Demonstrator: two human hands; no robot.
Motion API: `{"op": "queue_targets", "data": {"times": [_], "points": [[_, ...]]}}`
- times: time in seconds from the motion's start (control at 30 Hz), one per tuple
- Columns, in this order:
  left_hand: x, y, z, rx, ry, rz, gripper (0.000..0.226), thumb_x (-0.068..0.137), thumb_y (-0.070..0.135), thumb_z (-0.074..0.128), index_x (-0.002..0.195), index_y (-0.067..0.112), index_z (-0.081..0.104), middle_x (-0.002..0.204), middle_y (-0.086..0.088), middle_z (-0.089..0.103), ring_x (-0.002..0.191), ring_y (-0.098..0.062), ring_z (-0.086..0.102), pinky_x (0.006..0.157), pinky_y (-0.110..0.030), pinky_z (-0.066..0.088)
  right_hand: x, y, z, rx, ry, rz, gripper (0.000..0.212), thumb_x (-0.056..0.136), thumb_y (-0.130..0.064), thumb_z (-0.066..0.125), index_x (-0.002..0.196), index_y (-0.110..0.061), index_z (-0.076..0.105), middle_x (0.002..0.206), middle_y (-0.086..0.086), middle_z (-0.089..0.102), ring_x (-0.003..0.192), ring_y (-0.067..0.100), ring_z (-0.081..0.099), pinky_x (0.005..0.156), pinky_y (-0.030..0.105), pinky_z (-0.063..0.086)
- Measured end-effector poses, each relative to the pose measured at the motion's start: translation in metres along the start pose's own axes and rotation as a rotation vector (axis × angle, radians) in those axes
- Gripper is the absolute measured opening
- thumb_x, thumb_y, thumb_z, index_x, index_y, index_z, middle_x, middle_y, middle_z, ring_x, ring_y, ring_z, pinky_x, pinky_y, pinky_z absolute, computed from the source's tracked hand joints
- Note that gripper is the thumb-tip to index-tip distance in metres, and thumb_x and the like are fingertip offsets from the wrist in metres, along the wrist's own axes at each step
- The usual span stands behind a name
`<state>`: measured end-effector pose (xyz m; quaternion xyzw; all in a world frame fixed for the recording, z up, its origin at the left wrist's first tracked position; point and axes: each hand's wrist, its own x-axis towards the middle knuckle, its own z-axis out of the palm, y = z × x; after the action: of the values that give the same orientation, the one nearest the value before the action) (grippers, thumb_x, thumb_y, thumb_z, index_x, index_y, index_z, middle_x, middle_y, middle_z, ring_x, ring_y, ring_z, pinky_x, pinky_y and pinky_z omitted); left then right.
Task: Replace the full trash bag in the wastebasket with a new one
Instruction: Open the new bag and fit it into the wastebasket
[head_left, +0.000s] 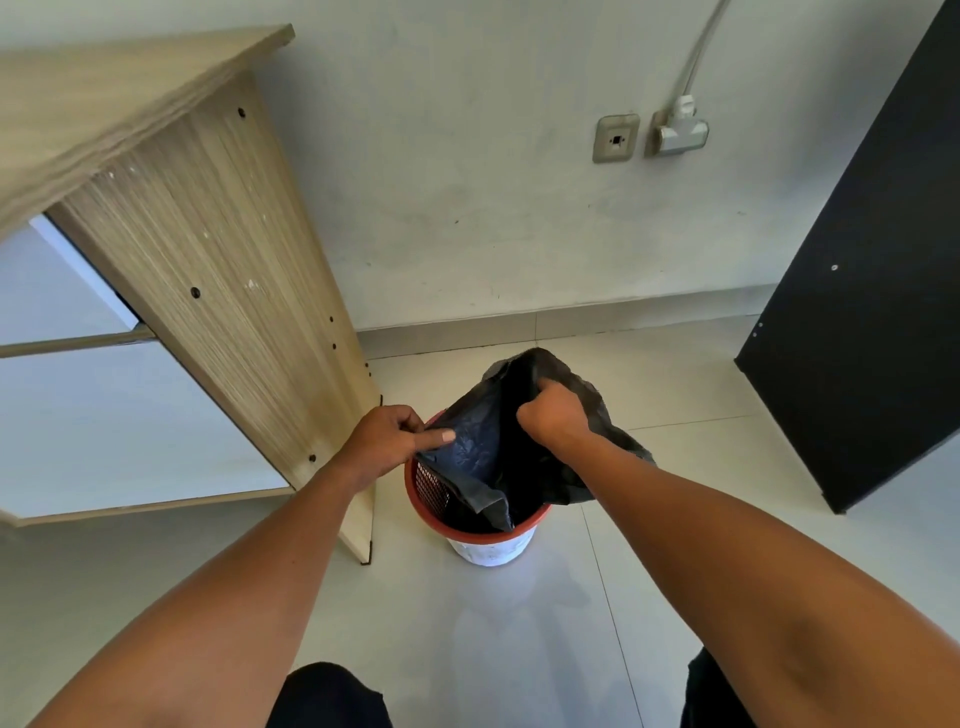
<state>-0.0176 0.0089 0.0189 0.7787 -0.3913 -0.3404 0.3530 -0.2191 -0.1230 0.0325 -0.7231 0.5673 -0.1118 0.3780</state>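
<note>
Bag (483, 447) interior dark, wastebasket (488, 535) contents hidden.

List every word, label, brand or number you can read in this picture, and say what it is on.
None can be read.
Black trash bag: no print shows.
Red wastebasket: no label shows.
Wall socket plate and white plug adapter: no markings legible.
Wooden cabinet: only screw holes.

pale wall (467, 208), tiled floor (519, 623), wooden desk (208, 249)
</note>
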Motion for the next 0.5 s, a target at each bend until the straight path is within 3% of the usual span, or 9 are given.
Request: {"op": "queue_targets", "data": {"times": [0.07, 0.17, 0.23, 0.3, 0.4, 0.5], "points": [[0.001, 0.009, 0.001, -0.056, 0.007, -0.003, 0.06, 0.069, 0.07, 0.08, 0.082, 0.013, 0.066, 0.084, -0.001, 0.076, 0.079, -0.018, 0.071, 0.074, -0.035, 0.058, 0.0, 0.001, 0.003, 0.005, -0.039, -0.085, 0.037, 0.092, -0.013, 0.053, 0.127, -0.021, 0.064, 0.11, 0.007, 0.07, 0.09, 0.023, 0.064, 0.086, 0.035, 0.056], [0.005, 0.028, 0.006, -0.096, 0.034, 0.037, 0.059, 0.076, 0.076, 0.069, 0.099, 0.022, 0.072, 0.096, 0.004, 0.077, 0.092, -0.017, 0.074, 0.082, -0.036, 0.06, -0.003, 0.004, 0.01, -0.035, -0.104, -0.197, 0.036, 0.097, -0.014, 0.05, 0.125, -0.026, 0.069, 0.111, 0.003, 0.071, 0.094, 0.02, 0.065, 0.091, 0.034, 0.056], [0.01, 0.035, 0.011, 0.019, 0.038, 0.097, 0.047, 0.082, 0.068, 0.07, 0.105, 0.027, 0.074, 0.1, 0.007, 0.075, 0.094, -0.013, 0.071, 0.086, -0.035, 0.058, -0.004, 0.005, 0.015, -0.085, -0.104, -0.25, 0.036, 0.097, -0.015, 0.05, 0.125, -0.024, 0.071, 0.124, 0.001, 0.066, 0.107, 0.021, 0.062, 0.102, 0.034, 0.051], [0.013, 0.035, 0.019, 0.062, 0.039, 0.116, 0.027, 0.089, 0.049, 0.071, 0.098, 0.024, 0.076, 0.094, 0.001, 0.076, 0.09, -0.02, 0.072, 0.086, -0.044, 0.06, -0.007, 0.004, 0.018, -0.12, -0.078, -0.273, 0.035, 0.095, -0.015, 0.054, 0.125, -0.02, 0.07, 0.132, 0.003, 0.058, 0.117, 0.024, 0.057, 0.108, 0.033, 0.045], [0.015, 0.032, 0.024, -0.041, 0.054, 0.063, 0.031, 0.092, 0.042, 0.069, 0.088, 0.012, 0.077, 0.087, -0.014, 0.077, 0.088, -0.036, 0.073, 0.089, -0.053, 0.059, -0.009, 0.0, 0.02, -0.076, -0.043, -0.278, 0.038, 0.091, -0.024, 0.066, 0.129, -0.018, 0.061, 0.127, 0.005, 0.064, 0.115, 0.026, 0.062, 0.101, 0.035, 0.051], [0.011, 0.034, 0.028, -0.227, 0.004, -0.014, 0.031, 0.094, 0.04, 0.07, 0.089, 0.011, 0.08, 0.088, -0.014, 0.079, 0.088, -0.034, 0.076, 0.087, -0.044, 0.059, -0.01, -0.006, 0.02, -0.07, -0.028, -0.25, 0.054, 0.089, -0.034, 0.072, 0.136, -0.018, 0.052, 0.125, 0.007, 0.067, 0.113, 0.028, 0.065, 0.097, 0.041, 0.054]]}}
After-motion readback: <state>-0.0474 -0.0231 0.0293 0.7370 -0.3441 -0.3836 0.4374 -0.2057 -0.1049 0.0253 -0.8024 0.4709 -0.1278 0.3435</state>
